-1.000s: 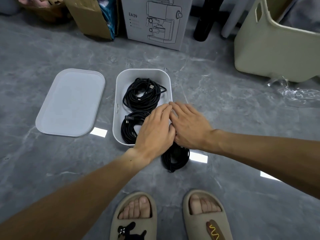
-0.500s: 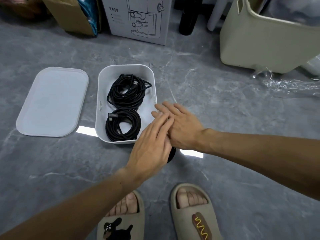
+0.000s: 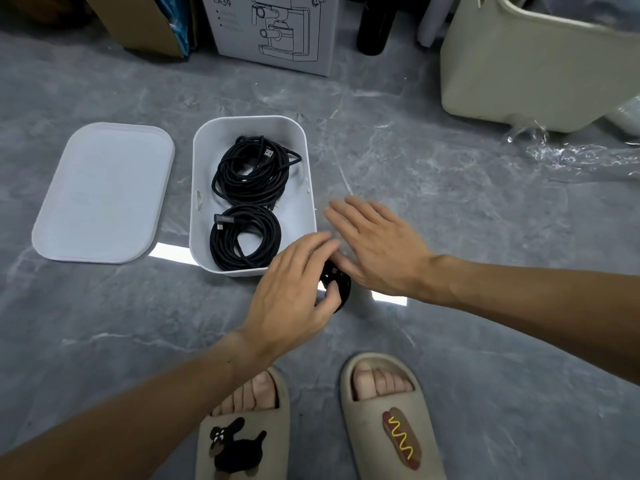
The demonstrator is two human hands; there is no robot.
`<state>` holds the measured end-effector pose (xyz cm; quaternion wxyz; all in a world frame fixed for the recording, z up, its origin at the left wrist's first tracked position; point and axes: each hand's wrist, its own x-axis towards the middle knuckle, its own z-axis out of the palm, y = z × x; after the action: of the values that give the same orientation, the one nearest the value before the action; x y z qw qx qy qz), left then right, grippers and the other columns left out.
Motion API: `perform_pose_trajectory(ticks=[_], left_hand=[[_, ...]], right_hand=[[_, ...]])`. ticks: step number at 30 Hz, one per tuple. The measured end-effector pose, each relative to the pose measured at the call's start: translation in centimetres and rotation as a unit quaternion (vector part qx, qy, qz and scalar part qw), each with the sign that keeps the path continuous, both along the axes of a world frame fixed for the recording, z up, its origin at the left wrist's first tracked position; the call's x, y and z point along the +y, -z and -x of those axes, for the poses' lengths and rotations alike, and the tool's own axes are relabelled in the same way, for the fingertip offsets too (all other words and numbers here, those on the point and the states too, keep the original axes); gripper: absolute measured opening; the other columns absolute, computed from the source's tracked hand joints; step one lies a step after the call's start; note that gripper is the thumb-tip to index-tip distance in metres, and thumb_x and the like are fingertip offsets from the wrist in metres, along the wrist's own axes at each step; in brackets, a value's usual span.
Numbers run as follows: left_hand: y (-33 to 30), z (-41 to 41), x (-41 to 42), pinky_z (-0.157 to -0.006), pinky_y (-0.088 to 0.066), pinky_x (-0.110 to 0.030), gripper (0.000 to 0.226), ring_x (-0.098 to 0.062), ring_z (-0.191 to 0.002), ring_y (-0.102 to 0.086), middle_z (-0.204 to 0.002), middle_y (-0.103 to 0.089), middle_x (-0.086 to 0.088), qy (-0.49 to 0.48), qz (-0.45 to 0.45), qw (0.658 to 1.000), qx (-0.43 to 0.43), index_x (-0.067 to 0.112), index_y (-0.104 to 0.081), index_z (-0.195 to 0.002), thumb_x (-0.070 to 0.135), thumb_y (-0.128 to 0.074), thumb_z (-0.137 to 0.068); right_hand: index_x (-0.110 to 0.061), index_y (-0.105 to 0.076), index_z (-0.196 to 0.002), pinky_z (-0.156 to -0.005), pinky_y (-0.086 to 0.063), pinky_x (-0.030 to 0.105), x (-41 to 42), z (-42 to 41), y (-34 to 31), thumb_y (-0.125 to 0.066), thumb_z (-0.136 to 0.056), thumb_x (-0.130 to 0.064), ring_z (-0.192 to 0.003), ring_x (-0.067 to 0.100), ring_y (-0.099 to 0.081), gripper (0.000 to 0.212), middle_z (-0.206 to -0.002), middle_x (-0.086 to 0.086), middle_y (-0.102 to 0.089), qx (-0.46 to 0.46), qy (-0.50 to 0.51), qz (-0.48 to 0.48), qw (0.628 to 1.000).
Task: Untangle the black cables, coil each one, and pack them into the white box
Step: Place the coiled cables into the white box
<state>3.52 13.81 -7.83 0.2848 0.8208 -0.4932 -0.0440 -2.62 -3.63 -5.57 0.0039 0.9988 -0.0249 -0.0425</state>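
Note:
The white box (image 3: 311, 188) stands open on the grey floor. Inside it lie two coiled black cables, a far coil (image 3: 251, 171) and a near coil (image 3: 244, 237). A third black coil (image 3: 337, 284) lies on the floor at the box's near right corner, mostly hidden under my hands. My left hand (image 3: 294, 289) reaches over this coil, with the thumb curled against its near side and the fingers across its top. My right hand (image 3: 374, 244) is spread flat with straight fingers just right of the box, its palm edge by the coil.
The box's white lid (image 3: 104, 192) lies flat to the left. Behind stand a printed carton (image 3: 273, 32), a brown cardboard box (image 3: 145, 22) and a cream bin (image 3: 533, 64), with crumpled clear plastic (image 3: 581, 157) beside it. My slippered feet (image 3: 311, 420) are close below.
Both hands drew back from over the box's near right part toward the coil on the floor. The near coil in the box is now uncovered. My left thumb has curled round the floor coil.

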Motion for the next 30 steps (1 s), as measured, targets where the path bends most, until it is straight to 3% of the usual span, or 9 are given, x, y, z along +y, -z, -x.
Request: perform_pose_trajectory(ticks=[4, 11, 16, 20, 24, 27, 30], left_hand=[[0.4, 0.2, 1.2, -0.099, -0.036, -0.025, 0.045, -0.017, -0.115, -0.053, -0.125, -0.059, -0.002, 0.002, -0.003, 1.000, -0.030, 0.010, -0.062, -0.123, 0.023, -0.067, -0.080], [1.9, 1.1, 3.0, -0.087, -0.039, -0.028, 0.047, -0.018, -0.106, -0.056, -0.122, -0.061, -0.001, 0.054, -0.060, 0.993, -0.090, 0.013, -0.065, -0.117, 0.038, -0.063, -0.078], [3.8, 1.6, 3.5, -0.076, -0.046, -0.031, 0.050, -0.020, -0.103, -0.057, -0.125, -0.060, 0.000, 0.062, -0.147, 0.982, -0.097, 0.020, -0.063, -0.116, 0.048, -0.057, -0.075], [4.3, 1.3, 3.2, -0.073, -0.052, -0.035, 0.050, -0.023, -0.101, -0.058, -0.120, -0.063, 0.001, 0.064, -0.148, 0.982, -0.101, 0.019, -0.065, -0.113, 0.041, -0.076, -0.070], [4.6, 1.0, 2.6, -0.066, -0.055, -0.039, 0.037, -0.029, -0.092, -0.059, -0.115, -0.065, 0.003, 0.070, -0.161, 0.980, -0.092, 0.018, -0.068, -0.104, 0.042, -0.062, -0.076], [4.6, 0.9, 2.1, -0.060, -0.053, -0.038, 0.033, -0.032, -0.085, -0.060, -0.105, -0.068, 0.004, 0.077, -0.184, 0.976, -0.088, 0.018, -0.071, -0.094, 0.038, -0.079, -0.069], [4.5, 1.0, 1.9, -0.057, -0.052, -0.037, 0.029, -0.033, -0.079, -0.059, -0.092, -0.068, 0.006, 0.077, -0.182, 0.977, -0.083, 0.017, -0.071, -0.088, 0.036, -0.083, -0.069]], right_hand=[[-0.002, -0.052, -0.139, -0.107, -0.044, 0.047, -0.2, 2.1, 0.5, -0.036, -0.093, -0.049, -0.130, 0.034, -0.052, 0.068, -0.140, 0.015, -0.055, 0.001, 0.009, 0.000, 1.000], [-0.007, -0.057, -0.135, -0.108, -0.035, 0.042, 1.1, 5.3, 1.9, -0.038, -0.089, -0.050, -0.126, 0.031, -0.055, 0.065, -0.136, 0.012, -0.058, 0.000, -0.040, 0.031, 0.999], [-0.012, -0.056, -0.138, -0.104, -0.047, 0.046, 1.3, 6.8, 3.1, -0.056, -0.083, -0.052, -0.126, 0.031, -0.054, 0.068, -0.138, 0.012, -0.056, 0.039, -0.066, 0.042, 0.996], [-0.015, -0.056, -0.136, -0.103, -0.047, 0.048, 1.1, 6.7, 3.7, -0.069, -0.079, -0.049, -0.125, 0.033, -0.054, 0.068, -0.137, 0.015, -0.055, 0.049, -0.068, 0.036, 0.996], [-0.019, -0.060, -0.131, -0.098, -0.050, 0.048, 0.9, 6.1, 3.7, -0.077, -0.073, -0.044, -0.119, 0.034, -0.057, 0.066, -0.133, 0.016, -0.057, 0.053, -0.070, 0.031, 0.996], [-0.021, -0.058, -0.132, -0.095, -0.051, 0.047, 1.0, 6.1, 4.0, -0.078, -0.071, -0.040, -0.114, 0.033, -0.058, 0.066, -0.131, 0.016, -0.058, 0.062, -0.076, 0.025, 0.995], [-0.021, -0.059, -0.129, -0.092, -0.052, 0.047, 1.1, 6.2, 4.0, -0.077, -0.071, -0.034, -0.110, 0.033, -0.060, 0.062, -0.126, 0.017, -0.060, 0.062, -0.076, 0.015, 0.995]])
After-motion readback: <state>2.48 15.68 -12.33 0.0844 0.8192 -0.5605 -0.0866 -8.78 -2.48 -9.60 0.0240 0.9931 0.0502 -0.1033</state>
